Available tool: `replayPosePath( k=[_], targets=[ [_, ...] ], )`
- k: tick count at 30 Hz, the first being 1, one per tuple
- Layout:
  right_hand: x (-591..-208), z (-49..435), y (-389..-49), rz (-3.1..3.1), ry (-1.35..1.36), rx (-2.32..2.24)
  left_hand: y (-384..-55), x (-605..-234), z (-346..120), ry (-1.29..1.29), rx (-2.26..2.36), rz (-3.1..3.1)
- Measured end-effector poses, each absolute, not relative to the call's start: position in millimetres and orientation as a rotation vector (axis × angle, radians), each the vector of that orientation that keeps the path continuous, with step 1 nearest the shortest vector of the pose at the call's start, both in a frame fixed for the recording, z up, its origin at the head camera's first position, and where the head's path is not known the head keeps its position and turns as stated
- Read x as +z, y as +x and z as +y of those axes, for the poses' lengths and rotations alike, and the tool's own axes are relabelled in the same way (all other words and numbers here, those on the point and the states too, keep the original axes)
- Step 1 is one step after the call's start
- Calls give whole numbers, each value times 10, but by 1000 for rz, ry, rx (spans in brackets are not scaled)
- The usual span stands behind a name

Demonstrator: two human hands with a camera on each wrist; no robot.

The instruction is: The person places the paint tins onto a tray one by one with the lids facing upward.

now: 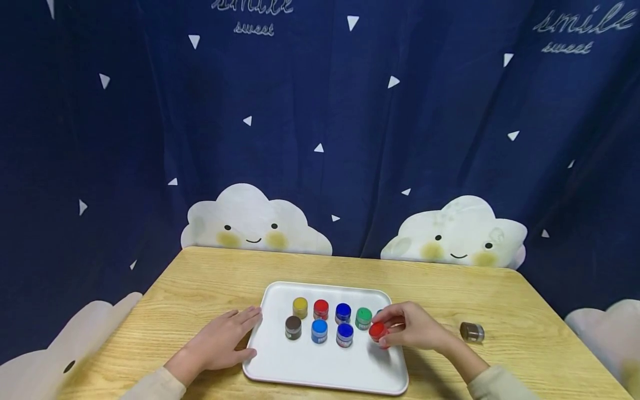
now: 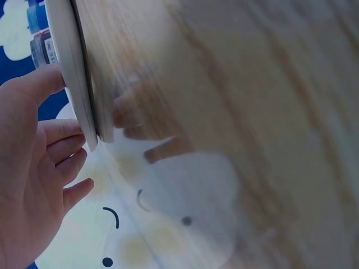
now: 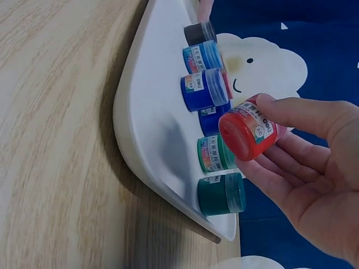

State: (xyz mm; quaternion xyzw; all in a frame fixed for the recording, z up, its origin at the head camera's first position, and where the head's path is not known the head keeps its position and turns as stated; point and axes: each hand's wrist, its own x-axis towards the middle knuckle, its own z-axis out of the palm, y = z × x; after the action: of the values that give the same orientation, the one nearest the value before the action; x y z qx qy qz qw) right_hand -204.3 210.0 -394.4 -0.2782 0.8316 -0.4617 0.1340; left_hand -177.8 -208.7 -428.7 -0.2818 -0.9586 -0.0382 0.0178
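My right hand [image 1: 412, 326] pinches a red paint jar [image 3: 249, 130] between thumb and fingers, tilted above the right part of the white tray [image 1: 320, 373]. A shadow falls on the tray below it. Standing close by are a green jar [image 1: 363, 318] and a dark teal jar [image 3: 221, 194], mostly hidden by my hand in the head view. At the tray's left edge my left hand [image 1: 220, 340] rests, its thumb and fingertips against the rim. Two dark blue jars [image 1: 344, 335], a light blue jar [image 1: 319, 330] and a black-lidded jar [image 1: 293, 327] stand upright between the hands.
At the back of the tray are a yellow-lidded jar [image 1: 300, 306] and another red jar [image 1: 321, 309]. A brown jar [image 1: 472, 331] lies on its side on the wooden table [image 1: 210, 289], right of the tray. A dark blue curtain [image 1: 320, 111] hangs behind.
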Motion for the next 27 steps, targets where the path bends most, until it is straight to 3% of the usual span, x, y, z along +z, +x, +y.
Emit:
replayPosePath(
  k=[27],
  targets=[
    [-4086,1890,-2071,2589,-846,-1243,-1774,-4290,-2080,-874,-117,-2956]
  ],
)
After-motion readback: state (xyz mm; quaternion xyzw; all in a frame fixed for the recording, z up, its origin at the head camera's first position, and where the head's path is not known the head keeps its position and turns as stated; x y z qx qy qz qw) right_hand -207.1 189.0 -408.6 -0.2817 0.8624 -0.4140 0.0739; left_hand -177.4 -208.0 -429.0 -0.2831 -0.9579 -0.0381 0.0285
